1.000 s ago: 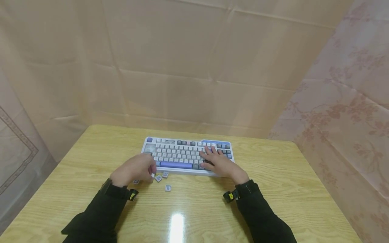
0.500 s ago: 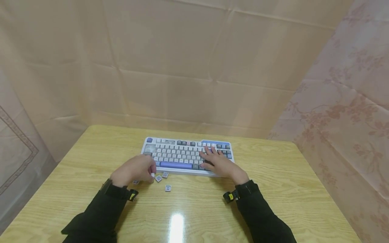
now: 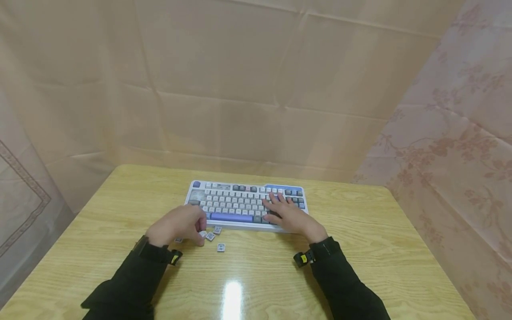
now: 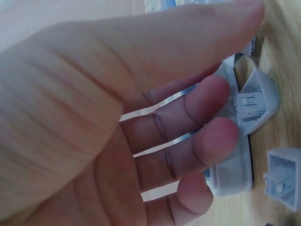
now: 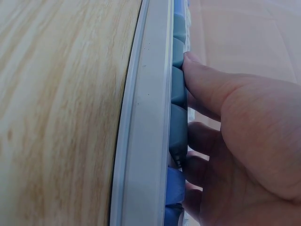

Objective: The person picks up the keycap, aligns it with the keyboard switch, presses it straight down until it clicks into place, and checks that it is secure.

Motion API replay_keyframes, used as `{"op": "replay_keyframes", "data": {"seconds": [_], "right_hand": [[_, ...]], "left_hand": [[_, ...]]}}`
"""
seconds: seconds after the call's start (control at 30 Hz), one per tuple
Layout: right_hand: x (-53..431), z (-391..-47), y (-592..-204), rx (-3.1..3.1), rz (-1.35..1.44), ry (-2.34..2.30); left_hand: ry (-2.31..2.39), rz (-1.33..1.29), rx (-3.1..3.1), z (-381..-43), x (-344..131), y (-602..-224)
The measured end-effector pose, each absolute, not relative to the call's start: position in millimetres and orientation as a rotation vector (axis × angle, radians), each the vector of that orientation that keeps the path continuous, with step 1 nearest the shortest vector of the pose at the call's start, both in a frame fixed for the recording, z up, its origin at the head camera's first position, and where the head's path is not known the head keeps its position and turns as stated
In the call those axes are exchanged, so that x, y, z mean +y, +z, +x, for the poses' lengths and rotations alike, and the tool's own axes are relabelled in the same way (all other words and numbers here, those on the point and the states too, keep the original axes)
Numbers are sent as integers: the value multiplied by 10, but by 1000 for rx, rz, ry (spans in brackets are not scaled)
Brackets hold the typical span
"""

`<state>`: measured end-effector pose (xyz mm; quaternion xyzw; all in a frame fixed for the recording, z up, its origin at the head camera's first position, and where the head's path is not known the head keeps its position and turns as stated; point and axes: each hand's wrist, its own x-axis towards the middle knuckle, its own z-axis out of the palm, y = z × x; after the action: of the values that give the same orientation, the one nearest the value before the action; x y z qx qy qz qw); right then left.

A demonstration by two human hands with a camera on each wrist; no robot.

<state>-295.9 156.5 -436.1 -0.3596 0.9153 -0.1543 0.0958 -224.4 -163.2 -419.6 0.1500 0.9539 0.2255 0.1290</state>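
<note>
A white keyboard (image 3: 231, 205) with grey and blue keys and a purple space bar lies on the table. My left hand (image 3: 179, 224) is at its near left corner, thumb and fingers apart. A loose keycap (image 3: 203, 234) lies between thumb and fingers, without a visible pinch. Beside it are two more keycaps, one close by (image 3: 210, 236) and one against the keyboard's front edge (image 3: 218, 230). In the left wrist view, an upturned keycap (image 4: 263, 101) shows its hollow underside. My right hand (image 3: 293, 218) rests with spread fingers on the keyboard's right part.
Another keycap (image 3: 221, 247) lies nearer on the wooden table (image 3: 272, 275). One more keycap (image 3: 178, 239) is partly hidden beneath the left hand. Beige cloth (image 3: 224, 111) hangs behind the table, and patterned cloth (image 3: 452, 178) hangs at the right.
The left thumb has dropped away from the fingers. The keycap it pinched now sits lower, and the keycap beside it has shifted slightly right. The right hand has stayed put.
</note>
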Motion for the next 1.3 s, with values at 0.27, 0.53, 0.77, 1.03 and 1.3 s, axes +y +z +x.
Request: {"op": "replay_keyframes", "data": {"seconds": [0.27, 0.53, 0.77, 1.03, 1.3], "right_hand": [[1562, -2957, -4359, 2712, -1070, -456], [1560, -2960, -4373, 2711, -1065, -462], [1565, -2964, -4373, 2712, -1066, -460], [1557, -2964, -4358, 2705, -1059, -463], [1553, -2960, -4370, 2713, -1066, -458]], "left_hand": [[688, 475, 2740, -2250, -1638, -4162], [688, 582, 2716, -2282, -1629, -4176], [682, 563, 2714, -2303, -1631, -4208], [640, 547, 2728, -2300, -1638, -4214], [632, 551, 2753, -2291, -1638, -4230]]}}
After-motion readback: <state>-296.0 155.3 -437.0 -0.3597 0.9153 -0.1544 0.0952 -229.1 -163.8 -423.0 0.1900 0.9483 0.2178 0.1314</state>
